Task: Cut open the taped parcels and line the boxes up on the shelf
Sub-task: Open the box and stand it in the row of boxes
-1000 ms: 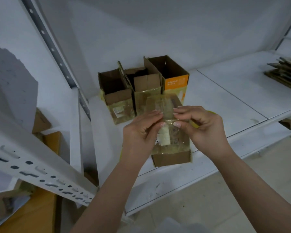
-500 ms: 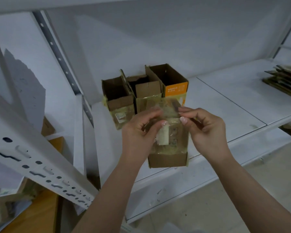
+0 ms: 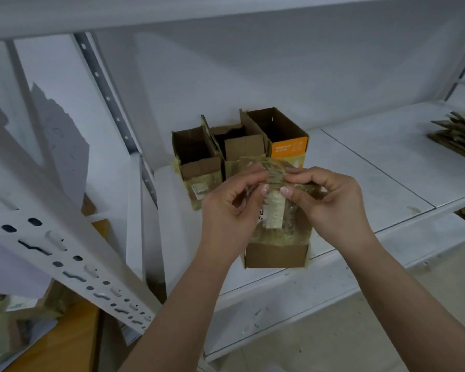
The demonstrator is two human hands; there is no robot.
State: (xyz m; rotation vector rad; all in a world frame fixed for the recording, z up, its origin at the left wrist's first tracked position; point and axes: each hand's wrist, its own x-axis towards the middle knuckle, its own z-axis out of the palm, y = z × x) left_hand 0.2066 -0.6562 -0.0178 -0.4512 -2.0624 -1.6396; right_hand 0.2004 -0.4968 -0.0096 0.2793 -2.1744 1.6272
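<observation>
Hands meet over the taped parcel (image 3: pixel 277 253), which sits on the near edge of the shelf (image 3: pixel 387 167), long axis running near to far. Left hand (image 3: pixel 231 208) and right hand (image 3: pixel 330 202) pinch the tape (image 3: pixel 273 171) at its far top, equally close, wrists bent inward. Three opened boxes (image 3: pixel 196 157) stand just behind.

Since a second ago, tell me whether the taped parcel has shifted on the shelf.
No. The taped parcel still overlaps the orange box the same way; only the view shifted.
</observation>
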